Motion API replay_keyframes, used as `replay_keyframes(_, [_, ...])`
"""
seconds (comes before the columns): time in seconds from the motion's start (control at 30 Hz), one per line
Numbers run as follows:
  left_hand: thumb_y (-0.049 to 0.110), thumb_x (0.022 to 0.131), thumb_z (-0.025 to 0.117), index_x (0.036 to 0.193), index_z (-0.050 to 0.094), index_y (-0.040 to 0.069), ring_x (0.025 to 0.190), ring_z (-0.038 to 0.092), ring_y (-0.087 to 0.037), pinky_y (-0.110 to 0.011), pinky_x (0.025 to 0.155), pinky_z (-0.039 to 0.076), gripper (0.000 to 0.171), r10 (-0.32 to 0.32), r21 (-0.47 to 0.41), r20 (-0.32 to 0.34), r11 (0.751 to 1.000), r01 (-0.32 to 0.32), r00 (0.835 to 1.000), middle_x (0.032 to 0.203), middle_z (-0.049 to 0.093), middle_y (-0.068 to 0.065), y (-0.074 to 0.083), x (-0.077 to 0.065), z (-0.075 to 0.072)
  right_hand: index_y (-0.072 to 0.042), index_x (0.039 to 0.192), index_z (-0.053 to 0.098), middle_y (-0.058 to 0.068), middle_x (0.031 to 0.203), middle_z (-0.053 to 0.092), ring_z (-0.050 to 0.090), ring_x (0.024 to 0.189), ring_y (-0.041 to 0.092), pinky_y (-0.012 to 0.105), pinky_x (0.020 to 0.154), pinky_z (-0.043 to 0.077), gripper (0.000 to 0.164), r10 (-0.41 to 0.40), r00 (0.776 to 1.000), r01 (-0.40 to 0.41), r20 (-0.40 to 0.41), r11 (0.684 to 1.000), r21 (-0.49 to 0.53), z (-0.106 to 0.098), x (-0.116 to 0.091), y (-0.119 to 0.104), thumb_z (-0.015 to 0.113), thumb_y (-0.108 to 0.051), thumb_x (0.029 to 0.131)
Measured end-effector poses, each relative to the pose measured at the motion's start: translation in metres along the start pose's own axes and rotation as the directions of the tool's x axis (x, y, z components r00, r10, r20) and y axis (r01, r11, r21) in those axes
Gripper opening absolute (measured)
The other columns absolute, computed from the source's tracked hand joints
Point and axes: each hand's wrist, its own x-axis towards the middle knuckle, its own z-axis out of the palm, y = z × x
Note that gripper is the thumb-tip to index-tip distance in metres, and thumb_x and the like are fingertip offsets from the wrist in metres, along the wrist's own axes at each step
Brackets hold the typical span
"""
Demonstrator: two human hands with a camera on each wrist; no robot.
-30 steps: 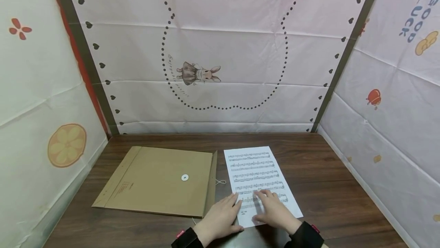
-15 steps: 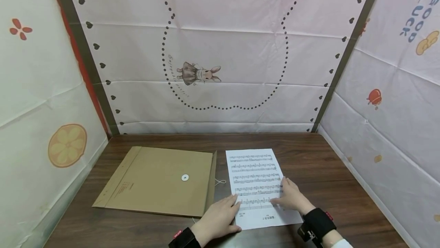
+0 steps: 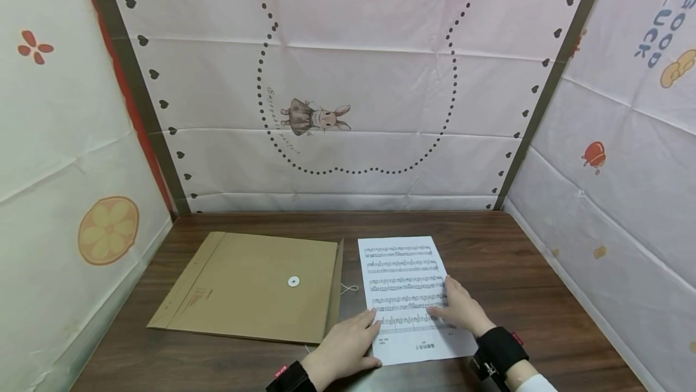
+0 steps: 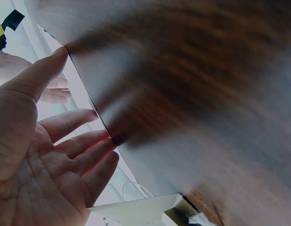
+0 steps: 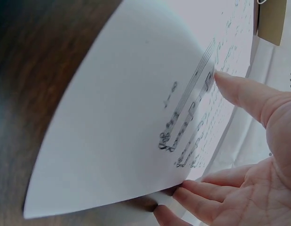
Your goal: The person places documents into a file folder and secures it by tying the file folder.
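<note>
A white sheet of printed sheet music (image 3: 405, 286) lies flat on the table, its notes upside down from where I look. My left hand (image 3: 345, 343) rests at the sheet's near left edge, fingers fairly straight, fingertips right at the paper's border in the left wrist view. On the other side, my right hand (image 3: 464, 310) has its thumb on the printed staves and its fingertips along the right edge; in the right wrist view the hand (image 5: 248, 188) is spread with relaxed fingers. To the left lies a brown kraft paper document envelope (image 3: 250, 283) with a white button (image 3: 293, 281).
The dark wood table (image 3: 544, 319) carries both things. A thin white string (image 3: 349, 287) loops out beside the envelope's right flap (image 3: 334, 295). Printed white cloth walls (image 3: 359, 78) enclose the table at the back and both sides.
My right hand has moved right, from the middle of the lower staves to the sheet's right edge. The sheet has turned and shifted slightly. My left hand has stayed nearly in place.
</note>
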Motion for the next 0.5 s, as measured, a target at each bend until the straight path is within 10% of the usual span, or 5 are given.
replay_keyframes(0.5, [0.05,0.084,0.08,0.138,0.064,0.007,0.139,0.058,-0.026,-0.034,0.109,0.053,0.071,-0.021,-0.011,0.014,1.0,0.021,1.0,0.151,0.057,-0.014,0.0022,0.0014,-0.002,0.023,0.15,0.025,0.041,0.152,0.04,0.046,0.14,0.052,0.06,0.114,0.042,0.103,-0.048,0.998,0.048,-0.04,0.999,-0.013,0.0048,-0.0041,-0.0069,0.085,-0.028,0.084])
